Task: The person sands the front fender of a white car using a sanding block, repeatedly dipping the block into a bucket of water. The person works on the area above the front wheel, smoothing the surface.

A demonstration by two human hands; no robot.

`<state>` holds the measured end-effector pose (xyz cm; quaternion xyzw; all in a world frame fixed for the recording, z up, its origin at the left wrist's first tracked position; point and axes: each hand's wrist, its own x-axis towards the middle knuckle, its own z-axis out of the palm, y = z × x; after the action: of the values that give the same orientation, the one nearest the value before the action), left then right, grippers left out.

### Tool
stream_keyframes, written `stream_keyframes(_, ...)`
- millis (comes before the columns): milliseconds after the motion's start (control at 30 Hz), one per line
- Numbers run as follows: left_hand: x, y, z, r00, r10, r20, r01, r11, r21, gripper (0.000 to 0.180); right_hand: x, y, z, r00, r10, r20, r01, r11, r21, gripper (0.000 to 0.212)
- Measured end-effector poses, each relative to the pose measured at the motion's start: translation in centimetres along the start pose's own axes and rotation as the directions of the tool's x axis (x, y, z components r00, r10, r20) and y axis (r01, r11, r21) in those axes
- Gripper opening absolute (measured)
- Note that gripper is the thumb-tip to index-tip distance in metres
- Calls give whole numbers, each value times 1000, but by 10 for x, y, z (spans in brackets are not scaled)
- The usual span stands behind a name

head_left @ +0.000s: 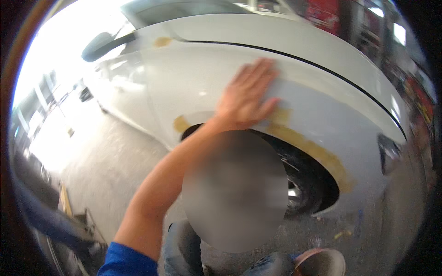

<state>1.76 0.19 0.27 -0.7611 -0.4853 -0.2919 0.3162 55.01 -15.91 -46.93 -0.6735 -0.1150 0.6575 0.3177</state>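
My left hand [248,94] lies flat on the fender [313,99] of a white car, its fingers stretched out and pointing up toward the dark hood seam. The thumb is spread to the right, beside a yellowish filler patch [317,152] that runs along the wheel arch. Under my wrist the arch curves over a black tire [299,177], partly covered by a blurred grey oval. Smaller yellowish patches show near the door edge [182,123] and below the windshield [162,42]. My right hand does not show.
A side mirror [99,47] sticks out at the upper left. A bucket [327,264] stands by my knee at the lower right. Concrete floor [110,156] stretches along the car's side. At the left edge are a dark blue shape [50,221] and some frames.
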Motion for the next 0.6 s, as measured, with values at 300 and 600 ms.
stream_keyframes(300, -11, 3, 11, 993, -71, -93, 62, 993, -101, 68, -27, -39, -3, 1000, -10, -21, 11, 999, 35, 38)
stream_keyframes(600, -14, 13, 18, 971, -122, -207, 85, 980, -180, 64, -189, -149, -2, 904, -413, 107, 386, 900, 204, 36)
